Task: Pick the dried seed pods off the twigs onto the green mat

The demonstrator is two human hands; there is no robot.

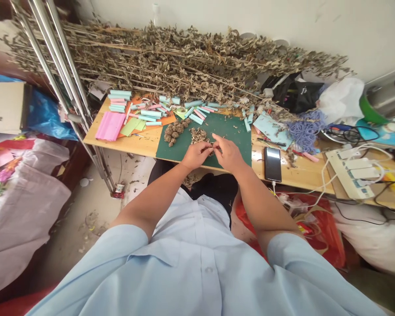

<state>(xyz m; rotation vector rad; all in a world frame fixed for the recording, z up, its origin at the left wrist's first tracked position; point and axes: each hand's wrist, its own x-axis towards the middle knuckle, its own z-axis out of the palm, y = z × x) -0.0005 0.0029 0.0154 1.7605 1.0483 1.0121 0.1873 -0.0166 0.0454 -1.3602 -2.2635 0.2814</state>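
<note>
Both hands are close together over the front part of a dark green mat (230, 127). My left hand (197, 154) has its thumb and fingers pressed together around a bit of dried leaf too small to make out well. Facing it, my right hand (228, 153) pinches at the same spot, its index finger raised a little. Just beyond the fingers lies a small heap of crumbled dried leaves (198, 135). Several brown rolled balls of dried plant (174, 131) sit on the mat to the left.
Long dried stalks (184, 61) span the table's back. Pink papers (110, 126) and rolled blue papers (151, 114) lie left. A phone (272, 164), purple yarn (305, 131) and a power strip (350, 173) are at the right. Metal poles (57, 66) stand at the left.
</note>
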